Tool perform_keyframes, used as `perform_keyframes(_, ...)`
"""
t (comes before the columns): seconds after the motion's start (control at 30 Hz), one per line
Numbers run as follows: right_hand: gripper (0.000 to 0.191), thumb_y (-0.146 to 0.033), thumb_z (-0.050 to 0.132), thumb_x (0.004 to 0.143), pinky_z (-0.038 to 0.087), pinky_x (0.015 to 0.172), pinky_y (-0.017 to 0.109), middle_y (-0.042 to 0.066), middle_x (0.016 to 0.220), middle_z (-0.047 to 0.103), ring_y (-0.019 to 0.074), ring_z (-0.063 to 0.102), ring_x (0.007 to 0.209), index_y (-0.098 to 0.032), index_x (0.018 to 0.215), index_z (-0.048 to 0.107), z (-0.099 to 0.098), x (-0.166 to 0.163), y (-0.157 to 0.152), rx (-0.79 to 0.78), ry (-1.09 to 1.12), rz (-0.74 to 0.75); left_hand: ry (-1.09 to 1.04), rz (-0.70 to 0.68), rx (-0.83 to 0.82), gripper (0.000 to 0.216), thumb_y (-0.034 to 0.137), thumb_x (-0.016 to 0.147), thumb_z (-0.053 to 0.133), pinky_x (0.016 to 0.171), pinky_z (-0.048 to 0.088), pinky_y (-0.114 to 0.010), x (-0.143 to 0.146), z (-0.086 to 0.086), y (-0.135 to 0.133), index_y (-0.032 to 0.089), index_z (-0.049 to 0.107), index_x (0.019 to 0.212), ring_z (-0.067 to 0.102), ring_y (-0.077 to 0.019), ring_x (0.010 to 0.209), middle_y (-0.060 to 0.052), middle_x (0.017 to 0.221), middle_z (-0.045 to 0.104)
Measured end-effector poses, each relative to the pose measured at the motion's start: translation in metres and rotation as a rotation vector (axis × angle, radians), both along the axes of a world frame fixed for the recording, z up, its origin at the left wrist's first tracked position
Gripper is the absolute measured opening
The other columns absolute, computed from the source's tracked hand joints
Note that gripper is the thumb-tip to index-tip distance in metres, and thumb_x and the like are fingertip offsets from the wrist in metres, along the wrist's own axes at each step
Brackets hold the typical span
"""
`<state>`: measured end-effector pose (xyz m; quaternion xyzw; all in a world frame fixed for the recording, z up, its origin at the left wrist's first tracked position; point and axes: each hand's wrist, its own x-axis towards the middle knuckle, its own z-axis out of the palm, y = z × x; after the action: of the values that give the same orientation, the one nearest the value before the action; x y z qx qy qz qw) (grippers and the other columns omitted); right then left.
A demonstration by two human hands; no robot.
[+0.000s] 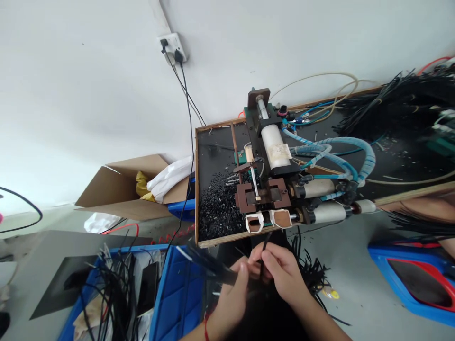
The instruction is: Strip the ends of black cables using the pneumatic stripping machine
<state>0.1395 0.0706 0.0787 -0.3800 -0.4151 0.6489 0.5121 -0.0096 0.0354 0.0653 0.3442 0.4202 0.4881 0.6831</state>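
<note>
My left hand (232, 291) is closed around a bundle of black cables (209, 263), whose ends fan out to the left and are smeared by motion. Between the thumb and fingers of my right hand (282, 270) is a single black cable (265, 251), pinched near its end and pointing up towards the machine. Both hands are close together just below the bench edge. Right ahead of them stands a pneumatic wire-stripping machine (275, 147), with brown jaw blocks (249, 196) and two white-edged pads (280, 219) at its front.
Small black offcuts (218, 203) are heaped on the bench left of the machine. A blue crate (177, 293) with cables stands at lower left, a cardboard box (121, 189) behind it. More cables (311, 270) hang at right. Another person's arm (423, 208) shows at far right.
</note>
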Motion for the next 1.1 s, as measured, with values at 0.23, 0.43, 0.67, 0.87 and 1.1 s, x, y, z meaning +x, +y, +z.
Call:
perform_keyframes(0.23,0.046,-0.062,0.067,0.100,0.020,0.049,0.026,-0.005,0.051,0.048,0.0100,0.029,0.047,-0.017,0.095,0.078,0.002,-0.002,0.008,-0.224,0.207,-0.146,-0.104,0.029,0.082,0.053,0.052,0.111,0.050,0.071,0.047,-0.034,0.000,0.010,0.000,0.021,0.056,0.068,0.048,-0.0160,0.055,0.003,0.055,0.051)
perform_keyframes(0.43,0.042,-0.057,0.077,0.095,0.022,0.054,0.028,-0.003,0.060,0.048,0.0115,0.032,0.056,-0.015,0.089,0.079,0.004,-0.003,0.004,-0.236,0.326,0.010,-0.274,-0.070,0.053,0.058,0.061,0.106,0.056,0.051,0.025,-0.029,0.002,0.015,0.002,0.023,0.041,0.066,0.019,-0.0092,0.043,0.010,0.048,0.027)
perform_keyframes(0.67,0.047,-0.062,0.066,0.101,0.022,0.054,0.029,-0.007,0.060,0.034,0.0124,0.028,0.055,-0.018,0.088,0.073,-0.001,0.002,0.006,-0.168,0.269,-0.057,-0.344,-0.154,0.043,0.059,0.063,0.105,0.056,0.051,0.029,-0.029,-0.004,0.029,0.000,0.024,0.038,0.065,0.022,-0.0100,0.043,0.010,0.049,0.025)
perform_keyframes(0.87,0.048,-0.061,0.064,0.103,0.021,0.051,0.029,-0.011,0.052,0.028,0.0113,0.020,0.050,-0.018,0.082,0.069,-0.008,-0.004,0.008,-0.151,0.290,-0.113,-0.329,-0.202,0.079,0.058,0.061,0.106,0.056,0.052,0.030,-0.030,-0.004,0.028,0.000,0.023,0.043,0.065,0.023,-0.0096,0.042,0.009,0.048,0.030)
perform_keyframes(1.1,0.041,-0.053,0.070,0.101,0.021,0.047,0.025,-0.013,0.040,0.033,0.0081,0.016,0.041,-0.019,0.081,0.066,0.001,-0.009,0.013,-0.299,0.553,-0.023,-0.306,-0.234,0.098,0.056,0.059,0.108,0.054,0.052,0.029,-0.030,-0.002,0.027,-0.002,0.022,0.047,0.066,0.025,-0.0095,0.042,0.009,0.048,0.031)
